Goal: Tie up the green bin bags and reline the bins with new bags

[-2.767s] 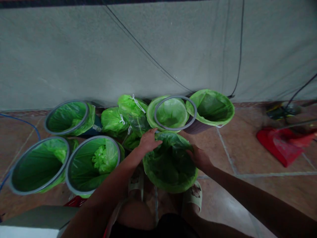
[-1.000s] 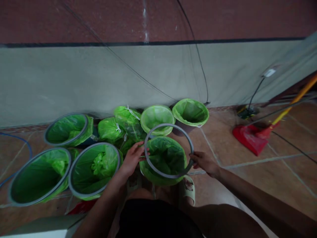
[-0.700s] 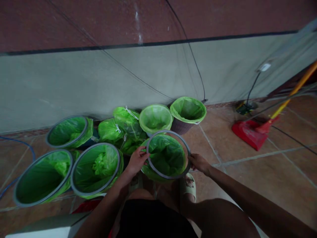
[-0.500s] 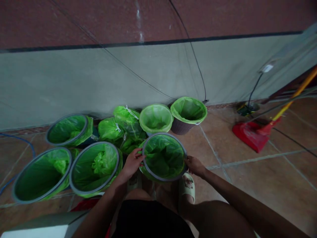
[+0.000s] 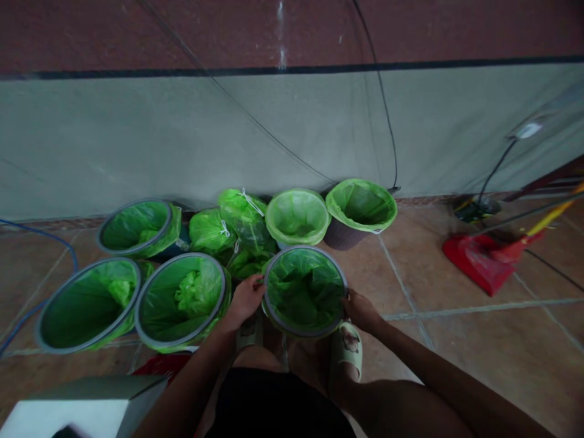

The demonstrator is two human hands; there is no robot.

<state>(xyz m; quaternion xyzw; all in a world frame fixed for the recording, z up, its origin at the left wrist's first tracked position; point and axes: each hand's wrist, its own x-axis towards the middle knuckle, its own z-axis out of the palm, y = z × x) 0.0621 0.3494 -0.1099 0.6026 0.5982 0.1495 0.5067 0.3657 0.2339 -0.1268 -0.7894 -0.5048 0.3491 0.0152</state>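
Between my feet and the wall is a trash can (image 5: 343, 274) with a grey rim, lined with a green plastic bag (image 5: 303, 304). My left hand (image 5: 249, 298) is closed on the left side of its rim. On the opposite side my right hand (image 5: 362, 310) grips the rim, fingers partly hidden beneath it. Just behind stand a pale bin (image 5: 298, 217) and a dark brown bin (image 5: 344, 236), both lined in green. Tied green trash bags (image 5: 244, 213) lie to the left of the pale bin, against the wall.
Several grey-rimmed bins, among them a near one (image 5: 223, 292), stand at the left with green liners. A red dustpan (image 5: 479, 261) and a yellow handle (image 5: 556, 210) are at the right. A white box (image 5: 73, 417) is at lower left; a blue cable (image 5: 73, 255) crosses the floor.
The view has shifted slightly, so the surroundings sit further right. Both hands stay at the trash can's rim, and the liner's edge shows less outside the rim on the left.
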